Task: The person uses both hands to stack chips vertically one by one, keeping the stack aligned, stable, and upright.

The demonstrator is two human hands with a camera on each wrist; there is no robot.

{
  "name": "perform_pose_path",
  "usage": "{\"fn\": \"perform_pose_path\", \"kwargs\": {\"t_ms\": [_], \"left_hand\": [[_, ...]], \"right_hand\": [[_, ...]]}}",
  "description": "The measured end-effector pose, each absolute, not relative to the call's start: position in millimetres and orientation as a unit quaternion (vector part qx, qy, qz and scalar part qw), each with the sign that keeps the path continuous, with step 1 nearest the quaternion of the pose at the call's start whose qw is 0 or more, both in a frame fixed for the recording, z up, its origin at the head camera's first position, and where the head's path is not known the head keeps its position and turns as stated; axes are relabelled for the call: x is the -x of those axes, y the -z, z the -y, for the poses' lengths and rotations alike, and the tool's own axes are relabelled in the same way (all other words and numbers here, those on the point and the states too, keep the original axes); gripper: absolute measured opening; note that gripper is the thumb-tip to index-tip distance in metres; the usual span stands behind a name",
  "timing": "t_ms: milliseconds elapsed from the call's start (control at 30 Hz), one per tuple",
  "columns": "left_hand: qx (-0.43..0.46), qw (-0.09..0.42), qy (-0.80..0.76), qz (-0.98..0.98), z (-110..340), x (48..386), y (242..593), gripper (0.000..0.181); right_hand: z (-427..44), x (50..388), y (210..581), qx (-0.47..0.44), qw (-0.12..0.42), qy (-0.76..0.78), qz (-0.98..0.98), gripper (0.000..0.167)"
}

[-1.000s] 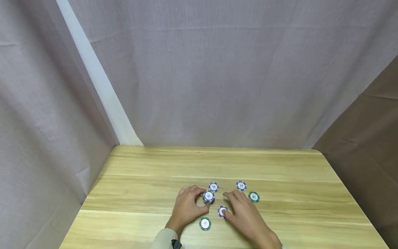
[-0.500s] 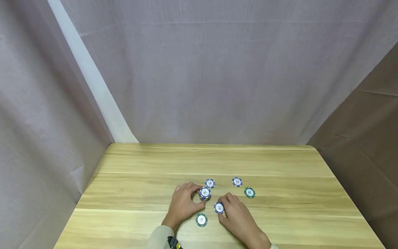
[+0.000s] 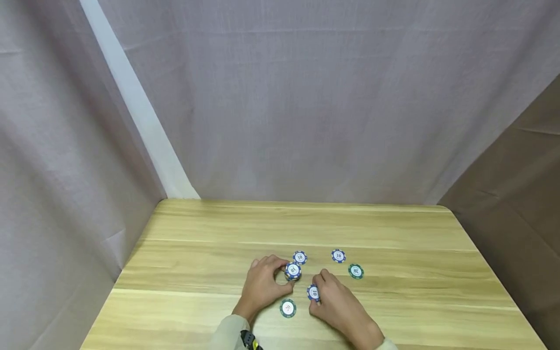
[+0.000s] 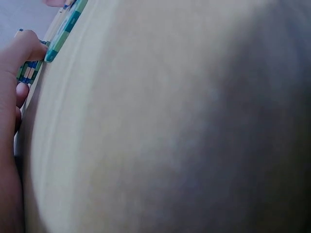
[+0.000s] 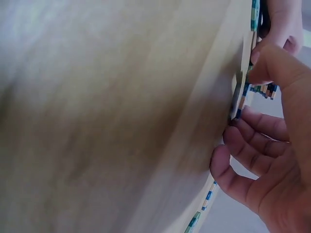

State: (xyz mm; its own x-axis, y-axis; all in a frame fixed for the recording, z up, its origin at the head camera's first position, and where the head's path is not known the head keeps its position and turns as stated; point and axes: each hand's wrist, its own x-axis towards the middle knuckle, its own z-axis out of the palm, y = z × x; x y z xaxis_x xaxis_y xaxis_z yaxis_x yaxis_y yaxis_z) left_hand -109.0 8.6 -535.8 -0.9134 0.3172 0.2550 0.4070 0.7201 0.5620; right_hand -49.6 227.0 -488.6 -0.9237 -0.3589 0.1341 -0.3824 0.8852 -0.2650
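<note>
Pinched blue chip (image 3: 312,292) by rim in right hand (image 3: 342,307) | gripped stack (image 3: 293,271) in curled left hand (image 3: 261,286) | had chip, round and without long axis, between both hands, nearer the right | had stack leftward of right hand, slightly farther out

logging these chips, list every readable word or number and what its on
"10": stack's top chip
"10": left back blue chip
"10": right back blue chip
"10": held blue chip (right hand)
"20": right green chip
Near green chip: number too blurred
Any other print: too small
</note>
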Motion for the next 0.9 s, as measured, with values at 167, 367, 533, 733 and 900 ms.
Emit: {"fn": "perform_pose_path", "kwargs": {"t_ms": [167, 367, 533, 733, 900], "left_hand": [[0.201, 0.068, 0.321, 0.923, -14.7, 107.9, 537.3, 0.052], [0.212, 0.071, 0.327, 0.918, -20.8, 105.5, 539.0, 0.051], [0.222, 0.08, 0.326, 0.915, -24.0, 107.0, 540.9, 0.048], [0.223, 0.085, 0.322, 0.916, -23.6, 107.1, 544.4, 0.049], [0.227, 0.084, 0.318, 0.917, -22.7, 107.6, 546.2, 0.048]], "right_hand": [[-231.6, 50.3, 485.3, -0.164, 0.043, -0.181, 0.969, 0.031], [-230.1, 53.8, 484.9, -0.171, 0.099, -0.196, 0.961, 0.04], [-223.2, 65.8, 483.5, -0.204, 0.141, -0.193, 0.949, 0.045], [-215.9, 77.0, 489.4, -0.223, 0.133, -0.188, 0.947, 0.05], [-214.9, 75.1, 495.4, -0.217, 0.136, -0.193, 0.947, 0.046]]}}
